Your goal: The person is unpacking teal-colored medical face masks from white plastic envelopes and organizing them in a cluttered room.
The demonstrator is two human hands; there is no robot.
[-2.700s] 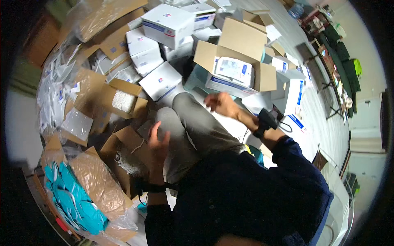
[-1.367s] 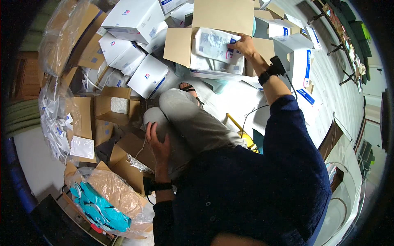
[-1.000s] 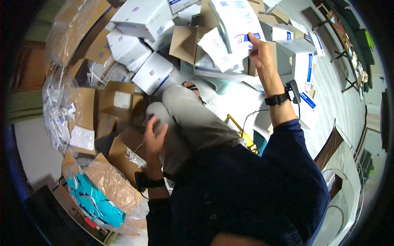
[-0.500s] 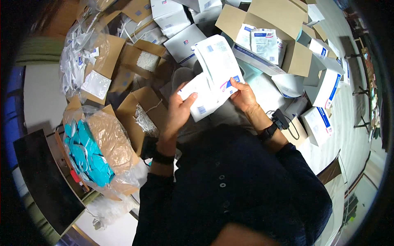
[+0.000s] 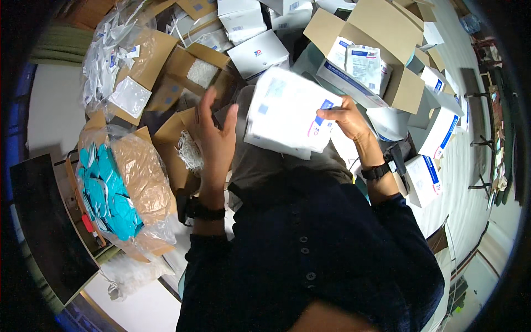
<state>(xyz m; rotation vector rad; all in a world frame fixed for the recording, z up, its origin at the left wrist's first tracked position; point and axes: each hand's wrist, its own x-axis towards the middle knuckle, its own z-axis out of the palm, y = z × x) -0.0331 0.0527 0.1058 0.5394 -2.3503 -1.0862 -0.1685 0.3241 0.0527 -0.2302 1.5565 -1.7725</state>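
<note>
My right hand (image 5: pixel 349 118) grips a small stack of flat white packets (image 5: pixel 282 110) with blue and pink print by its right edge, thumb on top. The stack hangs over my lap, tilted a little. To its left, my left hand (image 5: pixel 217 130) is raised with fingers spread, touching nothing. Just beyond that hand are small brown cartons: one holds white cotton swabs or similar thin sticks (image 5: pixel 189 152), the other a block of small white pieces (image 5: pixel 202 73). Further right, an open brown carton (image 5: pixel 406 91) holds similar white packets (image 5: pixel 363 67) standing upright.
At the left, a plastic-lined carton (image 5: pixel 146 188) holds teal packets (image 5: pixel 108 191). A clear bag of white wrapped items (image 5: pixel 105 77) leans on a carton behind it. White boxes (image 5: pixel 259 54) stand at the back, and more white boxes (image 5: pixel 425 180) lie at the right. A black panel (image 5: pixel 50 227) is far left.
My left hand has let go of the packets and moved left, its fingers opening. The packets, now held only by my right hand, have come together into one stack.
</note>
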